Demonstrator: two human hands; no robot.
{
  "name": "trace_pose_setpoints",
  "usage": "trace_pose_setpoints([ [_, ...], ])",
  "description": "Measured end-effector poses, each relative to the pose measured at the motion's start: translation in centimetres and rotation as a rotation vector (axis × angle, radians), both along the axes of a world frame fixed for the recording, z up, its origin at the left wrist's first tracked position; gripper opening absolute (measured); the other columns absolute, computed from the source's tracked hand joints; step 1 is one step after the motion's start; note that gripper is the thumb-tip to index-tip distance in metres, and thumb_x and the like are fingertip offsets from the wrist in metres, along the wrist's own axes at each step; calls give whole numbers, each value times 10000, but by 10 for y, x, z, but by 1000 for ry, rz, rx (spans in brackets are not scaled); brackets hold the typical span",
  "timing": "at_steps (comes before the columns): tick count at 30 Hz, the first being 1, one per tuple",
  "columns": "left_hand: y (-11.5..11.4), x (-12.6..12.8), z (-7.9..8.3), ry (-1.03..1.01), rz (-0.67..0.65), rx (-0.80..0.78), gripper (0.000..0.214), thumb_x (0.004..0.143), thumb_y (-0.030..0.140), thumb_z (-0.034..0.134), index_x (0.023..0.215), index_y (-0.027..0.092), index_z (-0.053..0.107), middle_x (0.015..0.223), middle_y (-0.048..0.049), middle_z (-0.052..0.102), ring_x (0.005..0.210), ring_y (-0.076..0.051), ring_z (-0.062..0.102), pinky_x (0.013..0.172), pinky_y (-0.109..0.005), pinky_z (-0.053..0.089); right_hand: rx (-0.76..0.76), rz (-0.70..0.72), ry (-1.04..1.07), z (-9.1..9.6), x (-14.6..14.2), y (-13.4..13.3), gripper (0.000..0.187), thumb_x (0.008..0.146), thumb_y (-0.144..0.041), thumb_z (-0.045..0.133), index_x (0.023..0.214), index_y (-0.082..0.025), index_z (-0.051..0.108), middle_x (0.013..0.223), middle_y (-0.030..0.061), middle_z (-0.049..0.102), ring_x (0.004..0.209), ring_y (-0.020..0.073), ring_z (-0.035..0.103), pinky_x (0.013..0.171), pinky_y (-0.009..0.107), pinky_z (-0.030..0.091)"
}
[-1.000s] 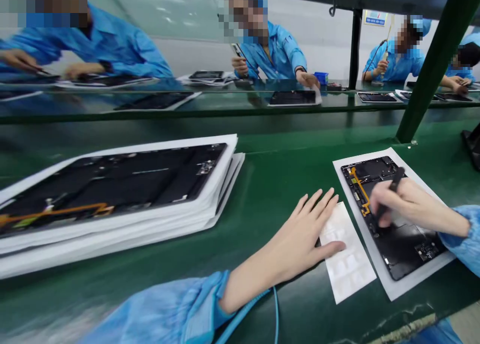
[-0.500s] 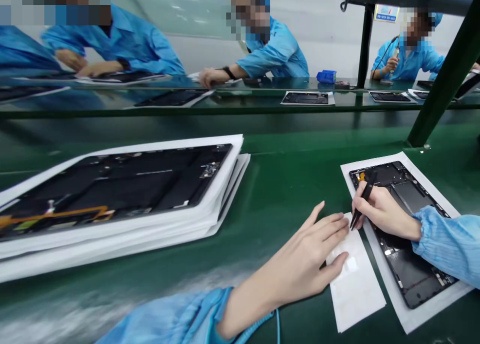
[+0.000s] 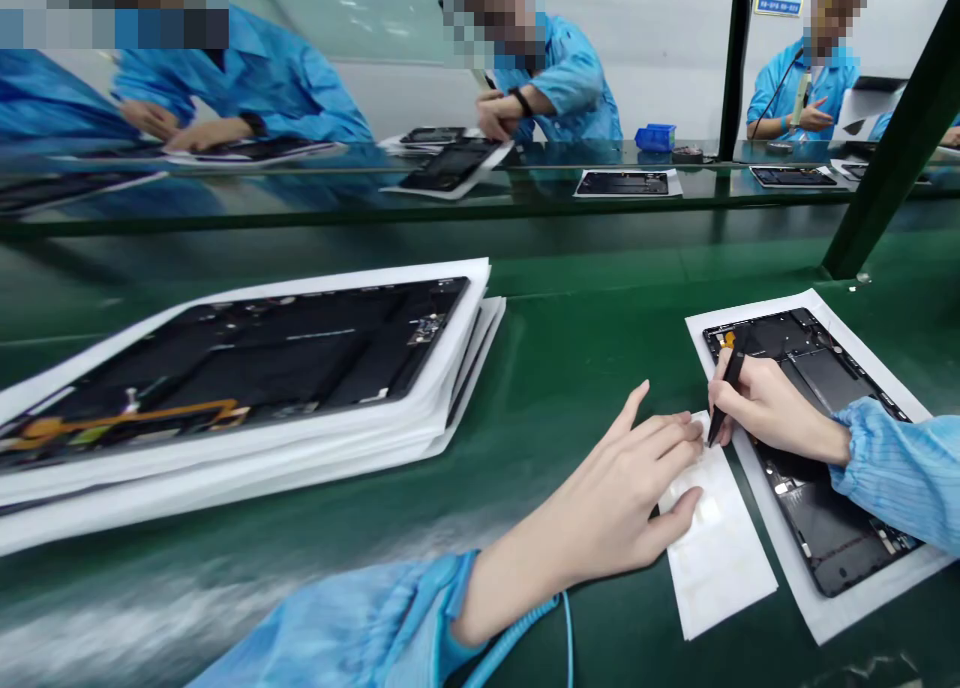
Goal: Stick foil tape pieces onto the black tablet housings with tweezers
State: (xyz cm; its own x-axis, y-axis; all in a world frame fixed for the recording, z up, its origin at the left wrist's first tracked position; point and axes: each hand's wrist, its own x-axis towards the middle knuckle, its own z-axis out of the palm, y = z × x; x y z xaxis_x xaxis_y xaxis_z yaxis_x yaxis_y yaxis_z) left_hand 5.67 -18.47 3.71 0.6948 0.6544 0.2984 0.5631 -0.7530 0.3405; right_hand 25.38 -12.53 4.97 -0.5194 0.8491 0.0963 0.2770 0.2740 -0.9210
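Swung from the opened tablet [image 3: 851, 533] to the far corner of the white sheet [image 3: 724, 558], near the tabletop [image 3: 585, 358]'s front edge, with black tweezers [image 3: 727, 388] pinched in the right hand [image 3: 780, 408] and the left hand [image 3: 626, 493] resting unclenched there, shifting work off the tablet

A green bench [image 3: 570, 368] carries a layered stack [image 3: 300, 453], a small white card [image 3: 724, 558] and a larger white sheet [image 3: 817, 620].

Your right hand [image 3: 776, 408] and sleeve [image 3: 900, 468] hide part of the black tablet [image 3: 851, 548]. The pile of paper [image 3: 300, 468] gets cut off at left.
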Motion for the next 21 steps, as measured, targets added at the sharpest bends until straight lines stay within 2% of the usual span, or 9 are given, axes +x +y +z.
trace_pose_setpoints([
  [8,1,3,-2,-5,-7,42,252,924,228,458,1092,145,626,1151,-107,698,1133,-223,633,1218,-569,139,-3,35,25,-4,0,5,192,852,-329,525,702,-239,448,493,-21,626,462,206,680,439,248,516],
  [10,2,2,-1,-5,-14,65,253,929,224,451,1094,142,625,1142,-112,699,1130,-227,637,1210,-580,161,-5,34,46,1,-1,5,220,852,-355,558,696,-239,455,493,-22,620,457,203,672,433,251,512],
  [13,6,-3,-1,-14,-42,103,237,947,218,445,1087,137,618,1132,-120,700,1132,-239,640,1190,-612,194,-37,-6,96,20,9,-5,304,867,-461,593,725,-246,431,520,-38,604,470,207,676,419,258,519],
  [17,7,-4,-5,-88,-82,183,205,971,180,464,1121,126,591,1141,-126,694,1135,-251,631,1163,-637,234,-78,-65,125,45,43,-50,374,857,-531,689,744,-218,518,653,-11,626,593,214,712,533,282,580],
  [19,0,4,-6,-178,-88,233,169,971,131,477,1089,137,598,1076,-91,705,1093,-212,638,1159,-552,305,-97,-190,142,42,56,-82,341,857,-484,736,752,-198,585,708,17,661,646,204,714,560,257,575],
  [21,-14,16,-4,-271,-121,243,156,974,112,474,1014,149,620,953,-44,707,984,-162,650,1113,-426,396,-103,-414,215,31,60,-112,297,864,-424,763,752,-195,611,703,14,675,629,175,701,558,224,567],
])
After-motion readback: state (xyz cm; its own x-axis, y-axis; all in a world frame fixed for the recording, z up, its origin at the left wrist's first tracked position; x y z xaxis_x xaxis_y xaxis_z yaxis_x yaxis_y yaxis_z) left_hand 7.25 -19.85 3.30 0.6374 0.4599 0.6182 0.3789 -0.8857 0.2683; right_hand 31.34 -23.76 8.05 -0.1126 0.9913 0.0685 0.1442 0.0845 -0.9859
